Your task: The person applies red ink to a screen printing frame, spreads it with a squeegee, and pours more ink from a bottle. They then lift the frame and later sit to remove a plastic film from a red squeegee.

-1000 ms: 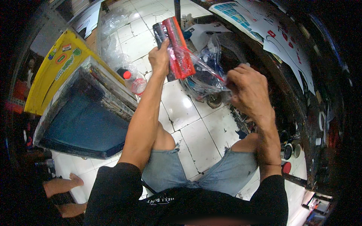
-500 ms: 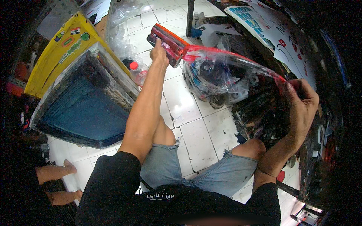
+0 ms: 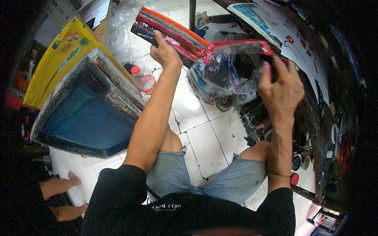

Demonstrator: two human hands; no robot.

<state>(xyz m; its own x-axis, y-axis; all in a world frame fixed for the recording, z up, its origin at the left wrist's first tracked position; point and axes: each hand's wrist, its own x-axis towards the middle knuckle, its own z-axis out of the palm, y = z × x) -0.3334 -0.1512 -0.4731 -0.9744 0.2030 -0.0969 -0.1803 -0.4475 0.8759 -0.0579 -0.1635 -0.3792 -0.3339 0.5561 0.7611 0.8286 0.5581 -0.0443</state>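
Note:
My left hand (image 3: pixel 167 57) is closed round a squeegee (image 3: pixel 173 37), a long bar smeared with dark red and pink ink, with an orange-red edge along its far side. From the squeegee's right end runs a thin strip of clear tape (image 3: pixel 238 42) smeared with red. At the other end of the strip, my right hand (image 3: pixel 282 86) pinches it between thumb and fingers, which are somewhat blurred. Just below the strip stands a clear plastic bag (image 3: pixel 224 74) filled with mixed waste.
On the left, a framed dark blue printing screen (image 3: pixel 90 110) leans by a yellow panel (image 3: pixel 59 47) with stickers. A red-capped bottle (image 3: pixel 143 80) stands on the tiled floor (image 3: pixel 197 141). Printed sheets (image 3: pixel 303 59) lie at the right. Another person's feet (image 3: pixel 63 187) show at lower left.
My right hand has moved left and slightly up toward the squeegee, so the strip spans a shorter distance. The squeegee has shifted a little up, and more of its length shows.

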